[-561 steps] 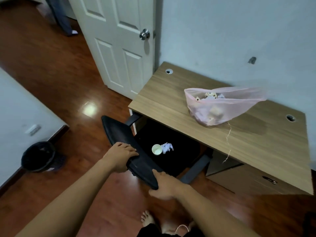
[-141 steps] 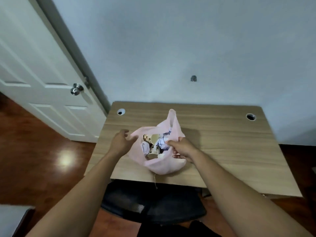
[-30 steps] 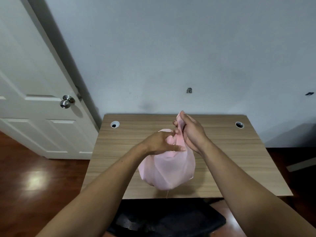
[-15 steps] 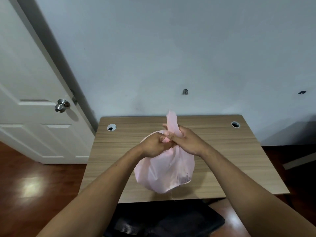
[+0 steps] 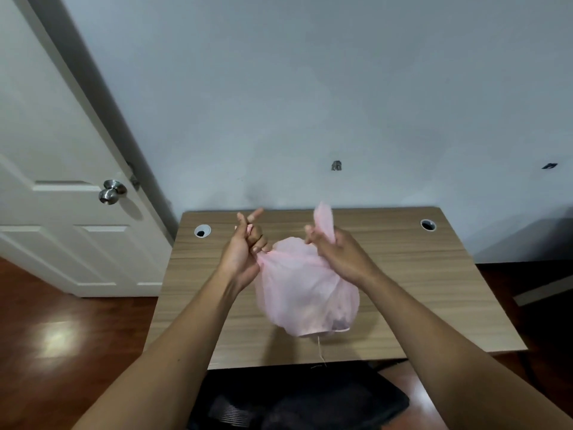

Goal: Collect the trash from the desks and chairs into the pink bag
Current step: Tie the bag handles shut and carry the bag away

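Fingers (image 5: 257,243): left ones are pinching one gathered corner of the bag's mouth, with the index and one more finger sticking up free; right ones are wrapping around the other corner, whose tail is poking up above the fist.
Left hand (image 5: 243,256): closing on the bag's left corner, pulling outward and to the left.
Right hand (image 5: 339,252): clamping on the right corner, pulling the other way.
Bag (image 5: 307,293): hanging between the two hands above the counter (image 5: 418,274), bulging and full, its bottom looking just clear of the wood, though contact is hard to judge; a thin thread is dangling below it.
Change: half a second ago both hands were bunching together at the neck; now they are drawing apart with a corner each, so the mouth is being stretched tight.
Meaning: this is looking like a knot being pulled shut, which suggests collecting is finishing and the bag is being sealed.
Trash: showing only as faint shapes through the pink film; none is lying on the counter.
Chair (image 5: 297,401): sitting tucked under the near edge, its seat dark and blurred.
Risk: thin film may be tearing if the pull is getting too hard.
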